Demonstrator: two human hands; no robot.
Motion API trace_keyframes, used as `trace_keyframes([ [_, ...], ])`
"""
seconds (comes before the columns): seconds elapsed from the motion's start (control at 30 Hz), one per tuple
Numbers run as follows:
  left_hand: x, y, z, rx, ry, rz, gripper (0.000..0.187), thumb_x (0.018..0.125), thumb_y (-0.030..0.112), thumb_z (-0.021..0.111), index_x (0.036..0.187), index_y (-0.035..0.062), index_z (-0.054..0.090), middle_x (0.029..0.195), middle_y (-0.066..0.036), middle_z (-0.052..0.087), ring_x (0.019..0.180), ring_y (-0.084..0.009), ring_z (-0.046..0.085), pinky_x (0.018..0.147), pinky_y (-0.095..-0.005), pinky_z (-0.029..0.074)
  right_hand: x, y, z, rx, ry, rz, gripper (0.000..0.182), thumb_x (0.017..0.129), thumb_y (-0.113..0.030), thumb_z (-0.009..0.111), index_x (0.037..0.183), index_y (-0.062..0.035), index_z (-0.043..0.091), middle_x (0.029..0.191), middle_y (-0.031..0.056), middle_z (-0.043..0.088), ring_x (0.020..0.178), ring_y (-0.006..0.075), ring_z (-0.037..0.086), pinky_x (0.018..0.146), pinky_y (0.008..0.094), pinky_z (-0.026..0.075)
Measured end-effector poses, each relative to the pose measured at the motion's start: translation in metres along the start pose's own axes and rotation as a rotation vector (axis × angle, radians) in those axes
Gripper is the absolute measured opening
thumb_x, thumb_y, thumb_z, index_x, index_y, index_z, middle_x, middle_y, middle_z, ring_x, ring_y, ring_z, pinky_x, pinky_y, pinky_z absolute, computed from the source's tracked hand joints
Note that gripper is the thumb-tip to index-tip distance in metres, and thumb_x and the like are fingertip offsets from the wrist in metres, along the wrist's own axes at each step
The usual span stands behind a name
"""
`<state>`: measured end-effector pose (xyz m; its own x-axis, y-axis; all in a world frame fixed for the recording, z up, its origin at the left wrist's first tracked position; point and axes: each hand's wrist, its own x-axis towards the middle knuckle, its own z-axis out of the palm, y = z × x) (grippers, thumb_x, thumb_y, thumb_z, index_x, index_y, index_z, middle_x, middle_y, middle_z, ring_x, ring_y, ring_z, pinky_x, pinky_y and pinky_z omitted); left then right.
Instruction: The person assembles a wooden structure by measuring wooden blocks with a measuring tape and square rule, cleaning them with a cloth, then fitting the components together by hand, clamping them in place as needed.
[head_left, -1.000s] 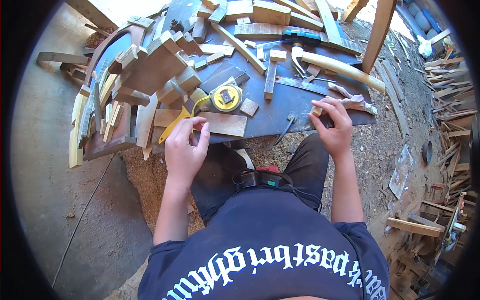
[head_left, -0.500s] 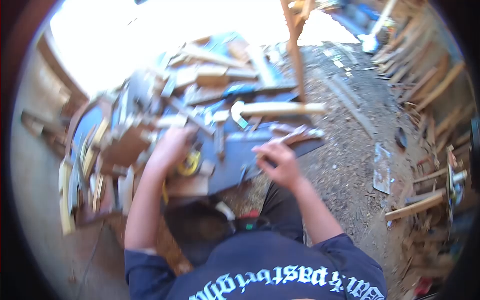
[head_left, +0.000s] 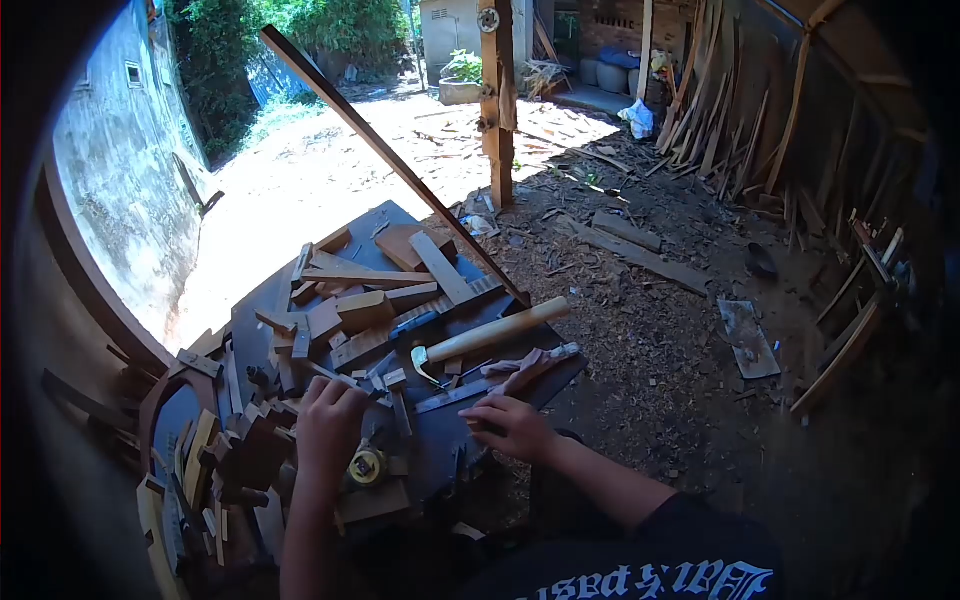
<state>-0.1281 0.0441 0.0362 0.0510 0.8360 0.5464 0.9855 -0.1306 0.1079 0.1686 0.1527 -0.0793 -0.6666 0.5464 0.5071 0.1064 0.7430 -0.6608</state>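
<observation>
Both left hand (head_left: 331, 418) and right hand (head_left: 516, 428) curl fingers near blocky wood (head_left: 365, 312), grip unclear.

- Woodworking workshop, open to a sunlit yard (head_left: 265, 235) at upper left.
- Worktop (head_left: 437, 446), lower centre: wood offcuts (head_left: 366, 312), claw hammer (head_left: 500, 330), tape measure (head_left: 367, 467).
- Upper right: long timber strips (head_left: 713, 115), leaning.
- Ground (head_left: 640, 345), right of centre: loose boards (head_left: 640, 262).

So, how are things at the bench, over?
Left hand at the wood pieces, contact unclear. Right hand curled near the cloth, contents unclear. Hammer and tape measure also on the bench.
</observation>
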Motion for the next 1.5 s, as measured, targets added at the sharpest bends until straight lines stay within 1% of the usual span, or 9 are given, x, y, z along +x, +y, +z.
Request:
trace_keyframes([
  [0.1,0.013,0.040,-0.022,-0.094,0.169,0.025,0.012,0.091,0.015,0.079,0.093,0.0071,0.070,0.083,-0.011,0.072,0.085,-0.0333,0.070,0.075,-0.0436,0.056,0.002,-0.006,-0.004,0.022,0.054,0.068,0.041,0.095,-0.015,0.077,0.135,-0.0130,0.068,0.115,0.0119,0.068,0.110,0.0292,0.070,0.095,0.0412,0.057],
  [0.2,0.010,0.071,-0.018,-0.398,0.011,-0.269,0.014,0.097,0.015,0.075,0.100,0.0041,0.068,0.081,-0.017,0.072,0.079,-0.0375,0.074,0.069,-0.0453,0.056,0.003,-0.025,-0.021,0.121,0.152,0.173,0.045,0.094,-0.014,0.078,0.137,-0.0109,0.066,0.122,0.0114,0.068,0.114,0.0241,0.070,0.096,0.0382,0.056],
  [0.43,0.004,0.095,0.064,-0.757,-0.142,-0.245,0.021,0.098,0.017,0.073,0.110,0.0003,0.069,0.087,-0.021,0.076,0.087,-0.0348,0.079,0.074,-0.0395,0.059,-0.004,-0.018,-0.034,0.815,0.457,0.288,0.043,0.091,-0.005,0.083,0.132,-0.0072,0.069,0.120,0.0060,0.072,0.118,0.0099,0.065,0.101,0.0313,0.056],
  [0.53,0.011,0.100,0.087,-0.783,-0.194,-0.349,0.026,0.097,0.020,0.075,0.110,-0.0013,0.069,0.088,-0.020,0.077,0.085,-0.0364,0.079,0.074,-0.0404,0.060,-0.016,-0.023,-0.045,0.364,0.309,0.381,0.046,0.088,-0.004,0.085,0.131,-0.0053,0.068,0.119,0.0093,0.074,0.120,0.0183,0.069,0.101,0.0337,0.058],
  [0.63,0.018,0.100,0.093,-0.690,-0.302,-0.415,0.027,0.095,0.021,0.074,0.110,-0.0012,0.069,0.098,-0.023,0.077,0.094,-0.0425,0.075,0.083,-0.0465,0.059,-0.018,-0.037,-0.042,0.049,0.184,0.158,0.040,0.085,-0.013,0.090,0.121,-0.0085,0.075,0.110,0.0087,0.077,0.110,0.0219,0.073,0.097,0.0356,0.058],
  [0.77,-0.001,0.096,0.110,-0.487,-0.139,-0.242,0.030,0.091,0.020,0.076,0.115,0.0043,0.071,0.111,-0.019,0.073,0.106,-0.0411,0.070,0.090,-0.0482,0.055,-0.022,-0.015,-0.017,-0.158,0.118,0.119,0.038,0.082,-0.027,0.092,0.114,-0.0127,0.077,0.108,0.0071,0.077,0.100,0.0287,0.073,0.092,0.0418,0.056],
  [0.93,-0.030,0.113,0.086,-0.324,-0.308,-0.092,0.034,0.090,0.024,0.076,0.120,0.0080,0.072,0.123,-0.012,0.068,0.117,-0.0348,0.064,0.094,-0.0487,0.049,-0.018,-0.002,-0.013,-0.128,0.102,0.079,0.035,0.085,-0.024,0.085,0.115,-0.0110,0.074,0.110,0.0107,0.072,0.105,0.0339,0.069,0.094,0.0448,0.052],
  [1.07,-0.047,0.131,0.091,-0.164,-0.229,-0.063,0.034,0.094,0.029,0.072,0.122,0.0086,0.073,0.125,-0.007,0.069,0.121,-0.0282,0.062,0.099,-0.0459,0.045,-0.011,0.011,-0.019,-0.206,0.086,-0.036,0.038,0.085,-0.021,0.084,0.119,-0.0103,0.073,0.110,0.0113,0.068,0.107,0.0342,0.067,0.094,0.0444,0.051],
  [1.5,-0.057,0.137,0.088,-0.331,-0.218,-0.255,0.071,0.083,0.022,0.082,0.144,0.0045,0.050,0.128,-0.013,0.070,0.116,-0.0365,0.062,0.097,-0.0489,0.046,0.005,0.012,-0.032,-0.267,-0.020,-0.036,0.038,0.080,-0.018,0.084,0.116,-0.0102,0.075,0.106,0.0123,0.065,0.102,0.0331,0.065,0.091,0.0450,0.050],
])
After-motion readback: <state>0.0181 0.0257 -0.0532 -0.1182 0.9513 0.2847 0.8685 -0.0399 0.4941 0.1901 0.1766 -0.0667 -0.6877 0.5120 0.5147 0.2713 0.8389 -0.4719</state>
